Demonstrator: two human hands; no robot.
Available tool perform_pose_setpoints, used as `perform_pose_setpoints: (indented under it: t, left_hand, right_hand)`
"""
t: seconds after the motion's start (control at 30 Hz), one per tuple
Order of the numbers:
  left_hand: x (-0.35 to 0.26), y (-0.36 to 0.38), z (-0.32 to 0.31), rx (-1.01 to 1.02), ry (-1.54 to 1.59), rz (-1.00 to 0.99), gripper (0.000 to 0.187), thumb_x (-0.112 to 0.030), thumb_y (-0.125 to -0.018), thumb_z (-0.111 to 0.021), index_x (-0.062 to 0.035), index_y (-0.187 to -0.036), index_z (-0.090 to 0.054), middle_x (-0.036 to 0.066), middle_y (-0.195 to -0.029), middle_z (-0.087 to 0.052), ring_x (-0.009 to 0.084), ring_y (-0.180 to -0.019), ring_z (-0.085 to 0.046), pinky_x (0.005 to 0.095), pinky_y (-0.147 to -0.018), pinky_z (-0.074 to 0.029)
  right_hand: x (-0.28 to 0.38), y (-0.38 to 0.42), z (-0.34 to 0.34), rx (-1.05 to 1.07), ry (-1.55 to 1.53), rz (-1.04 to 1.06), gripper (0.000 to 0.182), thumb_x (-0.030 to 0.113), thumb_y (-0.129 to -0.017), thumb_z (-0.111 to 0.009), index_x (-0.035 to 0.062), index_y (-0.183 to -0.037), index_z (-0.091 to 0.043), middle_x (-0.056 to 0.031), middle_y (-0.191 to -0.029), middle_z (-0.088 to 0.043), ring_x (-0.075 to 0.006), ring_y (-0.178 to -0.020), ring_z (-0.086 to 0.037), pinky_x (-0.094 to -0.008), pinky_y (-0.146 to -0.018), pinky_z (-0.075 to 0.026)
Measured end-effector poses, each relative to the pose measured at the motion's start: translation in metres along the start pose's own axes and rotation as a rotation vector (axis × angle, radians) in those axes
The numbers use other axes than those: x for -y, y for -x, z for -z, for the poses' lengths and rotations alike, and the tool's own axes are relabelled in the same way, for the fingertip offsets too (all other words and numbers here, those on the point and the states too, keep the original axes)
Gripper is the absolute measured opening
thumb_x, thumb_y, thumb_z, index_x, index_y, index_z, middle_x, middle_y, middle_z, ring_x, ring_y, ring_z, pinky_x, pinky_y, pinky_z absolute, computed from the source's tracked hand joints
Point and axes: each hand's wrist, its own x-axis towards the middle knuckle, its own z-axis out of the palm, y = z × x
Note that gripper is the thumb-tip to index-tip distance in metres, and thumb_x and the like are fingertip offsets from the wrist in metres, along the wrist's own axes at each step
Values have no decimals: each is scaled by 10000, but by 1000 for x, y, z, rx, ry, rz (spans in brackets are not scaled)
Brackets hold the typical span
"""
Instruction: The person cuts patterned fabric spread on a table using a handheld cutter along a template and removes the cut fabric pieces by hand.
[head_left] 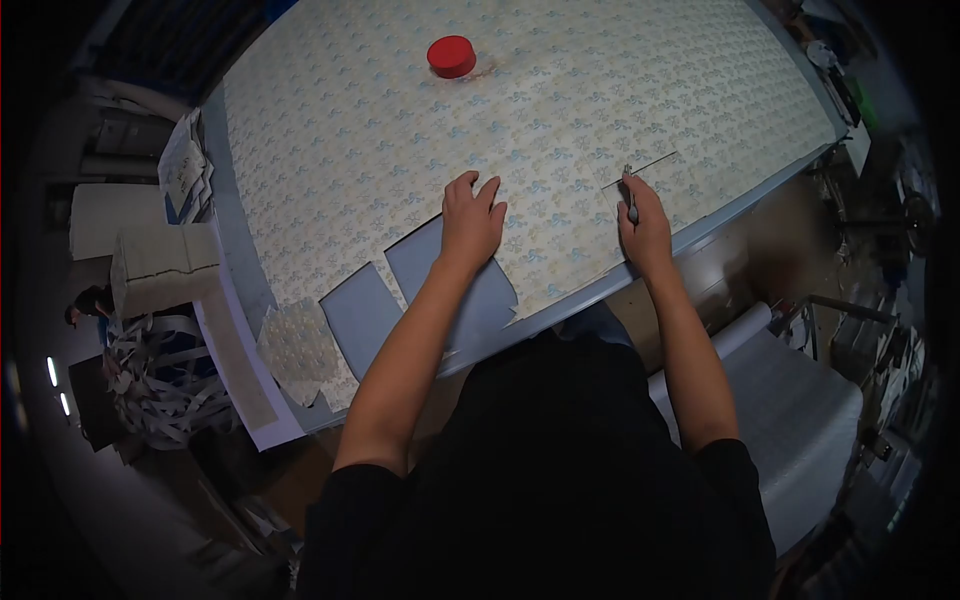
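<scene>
A large sheet of patterned paper (560, 120), pale with blue-grey motifs, covers most of the table. My left hand (470, 222) lies on it with fingers spread, just by the corner of a rectangular cut-out that bares the grey tabletop (455, 290). My right hand (647, 228) is closed around a slim metal hand tool (631, 200) whose exact kind I cannot tell. Its tip points away from me and meets a thin dark straight line (655, 163) on the sheet. A second, narrower cut-out lies to the left of my left forearm.
A red round container (452, 57) stands on the far part of the sheet. A loose patterned piece (298, 345) lies at the table's left corner. Heaped pale strips (170, 380) and stacked sheets are left of the table. A large silvery roll (780, 410) lies below on the right.
</scene>
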Motion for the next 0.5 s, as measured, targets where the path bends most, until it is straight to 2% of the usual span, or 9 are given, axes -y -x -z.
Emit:
perform_pose_setpoints:
  t: [0.07, 0.2, 0.27, 0.3, 0.37, 0.4, 0.47, 0.5]
  left_hand:
    - [-11, -6, -5, 15, -8, 61, 471, -208, -887, -756, -55, -1321, -656, 215, -1383, -516, 398, -1300, -443, 490, -1100, -403]
    - [-37, -25, 3, 66, 33, 219, 475, -223, -868, -777, -38, -1282, -637, 215, -1374, -512, 403, -1310, -424, 487, -1087, -400]
    - [-50, -36, 13, 129, -37, 364, 474, -223, -858, -794, -34, -1255, -615, 184, -1247, -590, 353, -1192, -528, 426, -1015, -452]
    - [-58, -40, 22, 122, -43, 371, 474, -223, -858, -794, -34, -1255, -615, 184, -1247, -590, 353, -1192, -528, 426, -1015, -452]
    - [-71, -37, 45, 288, 323, 564, 418, -208, -864, -797, -13, -1197, -637, 152, -1076, -677, 277, -1000, -634, 362, -896, -503]
    - [-70, -30, 52, 279, 311, 575, 418, -208, -864, -797, -13, -1197, -637, 152, -1076, -677, 277, -1000, -634, 362, -896, -503]
    - [-59, -13, 69, 131, 486, 517, 361, -194, -870, -793, 7, -1137, -658, 128, -941, -719, 218, -842, -666, 326, -810, -523]
    - [-51, -6, 79, 126, 470, 518, 361, -194, -870, -793, 7, -1137, -658, 128, -941, -719, 218, -842, -666, 326, -810, -523]
  right_hand:
    - [-16, -14, 8, 8, -11, 17, 460, 26, -927, -665, 83, -1379, -603, -211, -1373, -616, -366, -1322, -570, -422, -1076, -487]
    - [-36, -37, 24, 41, -9, 45, 448, 19, -930, -668, 63, -1370, -600, -206, -1361, -623, -373, -1290, -585, -417, -1071, -486]
    - [-44, -44, 31, 46, -10, 71, 436, 8, -931, -672, 47, -1360, -601, -199, -1346, -632, -372, -1260, -604, -408, -1063, -490]
    - [-48, -45, 32, 53, -11, 75, 436, 8, -930, -668, 46, -1359, -602, -202, -1351, -629, -374, -1271, -598, -412, -1068, -486]
    - [-53, -49, 33, 66, -27, 88, 436, 8, -929, -664, 45, -1359, -602, -205, -1356, -625, -375, -1281, -591, -416, -1074, -482]
    - [-55, -49, 33, 58, -25, 103, 432, 9, -931, -659, 45, -1358, -604, -210, -1359, -623, -376, -1292, -584, -418, -1078, -479]
    - [-54, -47, 32, 47, -41, 117, 429, 10, -932, -653, 44, -1357, -606, -215, -1361, -620, -377, -1303, -577, -421, -1082, -476]
    - [-53, -47, 33, 42, -37, 116, 427, 9, -933, -649, 44, -1356, -607, -220, -1360, -620, -380, -1308, -574, -422, -1083, -475]
